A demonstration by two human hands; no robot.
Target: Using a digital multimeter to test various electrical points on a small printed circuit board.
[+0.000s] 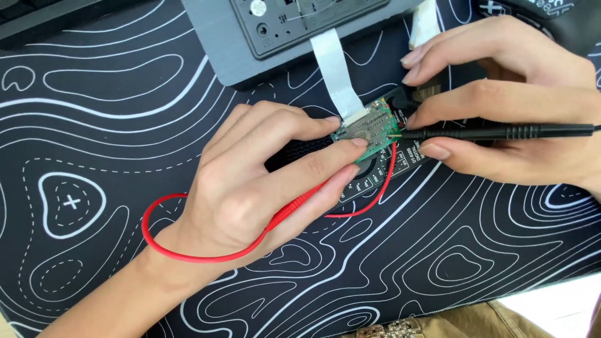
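Note:
My left hand [263,181] grips a red test probe [294,209] and pinches a small green circuit board [374,133] between thumb and fingers. The probe's red lead [164,247] loops around my wrist. My right hand [507,106] holds a black test probe [494,132] lying flat, its tip touching the board's right edge. A white flat ribbon cable [337,72] runs from the board up to a grey device case [238,44]. A black multimeter [388,166] lies under the board, mostly hidden by my hands.
Everything lies on a black mat with white contour lines [125,125]. A second white ribbon [424,22] hangs off the grey case near my right hand. A dark keyboard edge [37,19] sits at the top left. Tan trousers [463,320] show below the mat.

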